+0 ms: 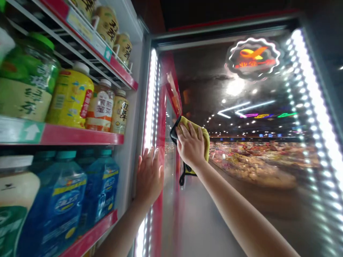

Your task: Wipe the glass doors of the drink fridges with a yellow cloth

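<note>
- Bare forearms (238, 210) reach up from below.
- Bottles (66, 200) stand on red-edged shelves (85, 133), left.
- Left hand (150, 175): straight fingers, slightly apart, by the glass door's (241, 225) lit left edge; contact unclear.
- Right hand (191, 144): fingers extended flat over a yellow cloth (206, 142), against the glass door left of centre.

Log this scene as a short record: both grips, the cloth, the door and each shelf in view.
Left grip: open, over the light strip; contact unclear
Right grip: open, laid over the cloth
Cloth: yellow with dark edging
Glass door: lit sign showing high in it
Top shelf: beige bottles
Middle shelf: green bottle, yellow bottle, orange-and-white bottle, small beige bottle
Lower shelf: blue bottles, white-and-green bottle
</note>
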Motion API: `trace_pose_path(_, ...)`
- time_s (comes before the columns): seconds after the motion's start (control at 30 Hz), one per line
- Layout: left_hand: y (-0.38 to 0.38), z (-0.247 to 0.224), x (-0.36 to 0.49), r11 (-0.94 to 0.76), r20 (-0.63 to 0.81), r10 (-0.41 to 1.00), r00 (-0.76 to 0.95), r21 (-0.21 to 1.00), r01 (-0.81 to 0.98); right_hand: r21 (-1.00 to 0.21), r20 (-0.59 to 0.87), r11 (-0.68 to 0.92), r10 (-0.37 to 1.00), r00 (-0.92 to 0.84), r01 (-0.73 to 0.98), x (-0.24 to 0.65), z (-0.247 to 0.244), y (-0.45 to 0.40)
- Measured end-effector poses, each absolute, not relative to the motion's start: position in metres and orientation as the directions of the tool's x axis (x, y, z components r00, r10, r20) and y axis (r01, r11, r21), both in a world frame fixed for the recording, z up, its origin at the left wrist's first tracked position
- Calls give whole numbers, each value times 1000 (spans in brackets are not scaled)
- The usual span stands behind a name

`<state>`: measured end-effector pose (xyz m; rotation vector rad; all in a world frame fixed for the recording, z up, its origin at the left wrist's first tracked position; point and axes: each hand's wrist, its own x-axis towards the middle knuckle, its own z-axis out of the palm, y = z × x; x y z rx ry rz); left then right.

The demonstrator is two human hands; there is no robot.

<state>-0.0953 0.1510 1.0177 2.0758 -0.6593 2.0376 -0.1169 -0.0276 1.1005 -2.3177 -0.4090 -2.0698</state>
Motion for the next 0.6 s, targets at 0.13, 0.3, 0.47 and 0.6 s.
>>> trace_pose_path(0.13,144,1020,-90,-874,972,-231,-39,-225,-430,271,936,-943,305,173,195,-124,1062,-37)
trace_pose_path(0.3,115,1039,-87,-837,962,-253,-103,-271,-475,298,932,-938,327,160,177,-129,1094,-64)
trace_pose_path(0.47,107,1036,-89,-825,955,-275,-114,-295,-482,52,999,-997,53,0,55,-136,1074,-98)
trace_pose_path(0.6,107,1037,-87,-821,954,-278,-110,-296,-488,187,979,-980,191,65,60,-136,1042,-87)
